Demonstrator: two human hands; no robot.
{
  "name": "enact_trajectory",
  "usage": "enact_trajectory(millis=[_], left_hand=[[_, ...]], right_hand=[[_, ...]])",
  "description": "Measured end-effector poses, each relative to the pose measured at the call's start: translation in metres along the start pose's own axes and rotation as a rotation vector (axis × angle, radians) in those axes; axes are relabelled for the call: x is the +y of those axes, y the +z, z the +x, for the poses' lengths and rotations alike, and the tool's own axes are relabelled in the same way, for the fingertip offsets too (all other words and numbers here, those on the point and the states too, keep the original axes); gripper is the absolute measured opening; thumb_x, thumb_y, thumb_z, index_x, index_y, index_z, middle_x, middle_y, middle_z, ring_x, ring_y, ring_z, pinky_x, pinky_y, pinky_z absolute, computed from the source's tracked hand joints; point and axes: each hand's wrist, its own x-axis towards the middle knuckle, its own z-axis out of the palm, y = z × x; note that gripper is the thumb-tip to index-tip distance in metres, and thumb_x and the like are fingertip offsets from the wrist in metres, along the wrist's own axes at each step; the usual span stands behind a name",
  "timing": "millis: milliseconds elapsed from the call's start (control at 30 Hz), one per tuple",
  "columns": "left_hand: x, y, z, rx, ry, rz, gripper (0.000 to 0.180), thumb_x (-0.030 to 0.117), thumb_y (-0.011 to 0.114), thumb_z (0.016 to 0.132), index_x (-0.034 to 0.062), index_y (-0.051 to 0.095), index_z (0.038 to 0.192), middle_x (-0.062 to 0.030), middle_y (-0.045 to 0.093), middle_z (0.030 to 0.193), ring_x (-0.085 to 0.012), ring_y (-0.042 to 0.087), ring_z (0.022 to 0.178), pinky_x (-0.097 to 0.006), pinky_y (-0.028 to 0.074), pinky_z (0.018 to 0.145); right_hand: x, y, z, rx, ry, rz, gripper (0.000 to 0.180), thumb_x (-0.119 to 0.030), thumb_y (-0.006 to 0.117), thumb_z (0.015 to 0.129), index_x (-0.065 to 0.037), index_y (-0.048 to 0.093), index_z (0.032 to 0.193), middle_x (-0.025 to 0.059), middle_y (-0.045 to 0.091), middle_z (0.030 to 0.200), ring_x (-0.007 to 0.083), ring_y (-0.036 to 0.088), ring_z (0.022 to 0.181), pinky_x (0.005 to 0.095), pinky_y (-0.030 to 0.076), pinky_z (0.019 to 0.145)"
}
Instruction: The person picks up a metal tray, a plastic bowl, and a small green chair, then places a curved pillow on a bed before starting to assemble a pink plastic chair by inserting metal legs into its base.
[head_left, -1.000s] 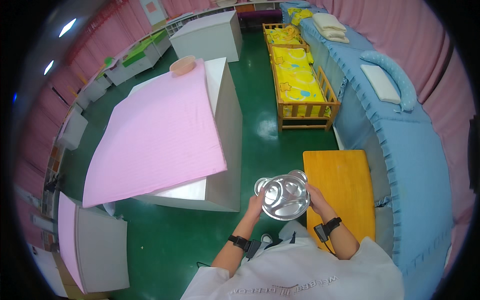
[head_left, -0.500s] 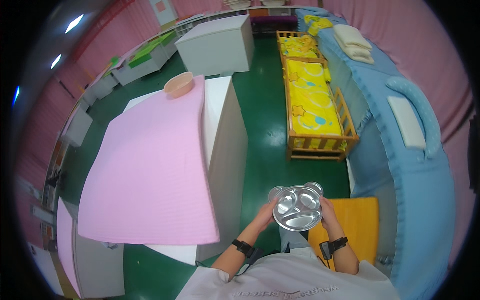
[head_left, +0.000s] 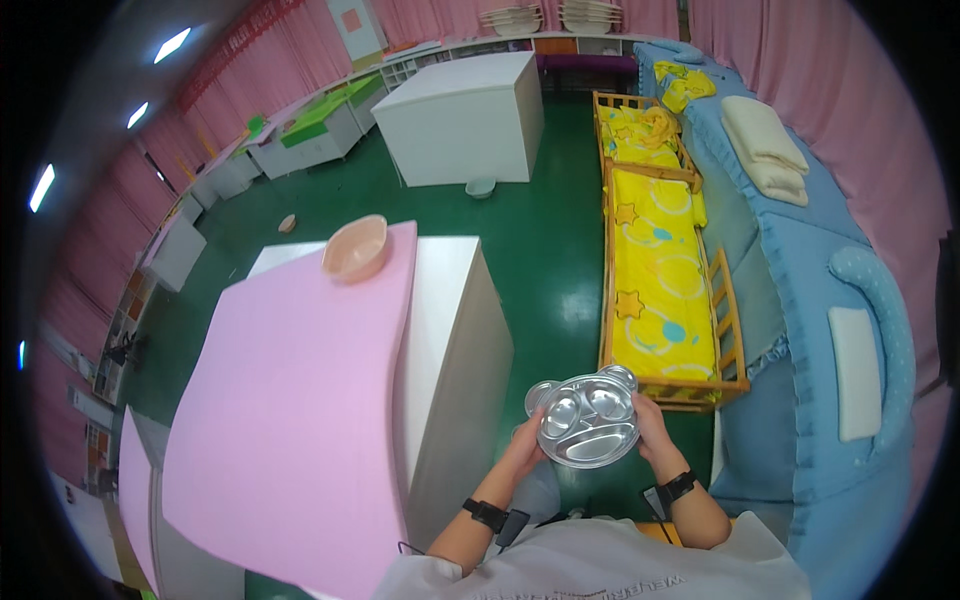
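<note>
A shiny metal divided plate (head_left: 590,422), shaped like a bear's head with two round ears, is held level in front of my body. My left hand (head_left: 527,441) grips its left rim, and my right hand (head_left: 650,424) has the right rim. Its three compartments face up, and I see nothing in them. Fingers under the plate are hidden. Left of my hands stands a white table (head_left: 440,300) covered by a pink padded mat (head_left: 290,420). A peach plastic basin (head_left: 356,250) tilts on the mat's far edge.
To the right ahead is a wooden cot (head_left: 730,310) with yellow bedding. Alongside it runs a blue-covered surface (head_left: 800,220) bearing a folded cream quilt (head_left: 765,150) and a curved bolster (head_left: 890,300). Another white table (head_left: 460,120) stands farther off, with a pale basin (head_left: 480,188) on the green floor.
My body has moved forward and the cot is closer. The orange-yellow surface beside me has mostly passed out of view below. Both hands keep hold of the plate.
</note>
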Motion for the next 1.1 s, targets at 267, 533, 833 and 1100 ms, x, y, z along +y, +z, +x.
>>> enact_trajectory(millis=[267,533,833,1100], left_hand=[[0.151,-0.026,0.191,-0.094,0.023,-0.027,0.056,0.047,0.029,0.099,0.0054,0.040,0.135,-0.0101,0.057,0.123,-0.0219,0.059,0.108,-0.040,0.052,0.084],[0.355,0.032,0.376,-0.173,-0.121,0.183,0.053,0.048,0.028,0.098,0.0123,0.040,0.136,-0.0073,0.057,0.122,-0.0231,0.061,0.103,-0.046,0.052,0.084],[0.477,0.056,0.618,-0.123,-0.082,0.191,0.048,0.037,0.029,0.100,0.0063,0.039,0.135,-0.0095,0.055,0.126,-0.0223,0.060,0.106,-0.041,0.054,0.084],[0.636,0.089,0.781,0.077,0.129,0.252,0.046,0.036,0.028,0.101,0.0020,0.048,0.124,-0.0092,0.065,0.101,-0.0160,0.067,0.081,-0.028,0.058,0.062]], right_hand=[[-0.066,0.068,0.212,0.027,-0.017,0.022,0.033,-0.025,0.043,0.097,0.001,0.057,0.111,0.0089,0.062,0.103,0.0158,0.058,0.094,0.0282,0.045,0.082],[-0.184,0.096,0.429,0.113,-0.105,0.081,0.032,-0.026,0.043,0.098,0.000,0.058,0.109,0.0076,0.062,0.101,0.0153,0.058,0.092,0.0286,0.045,0.082],[-0.262,0.094,0.696,0.117,-0.056,0.093,0.029,-0.022,0.049,0.094,0.001,0.057,0.109,0.0091,0.062,0.101,0.0173,0.057,0.092,0.0292,0.044,0.082],[-0.412,0.160,0.905,0.037,-0.057,-0.103,0.036,-0.028,0.050,0.095,0.003,0.054,0.112,0.0056,0.060,0.100,0.0113,0.054,0.088,0.0237,0.043,0.075]])
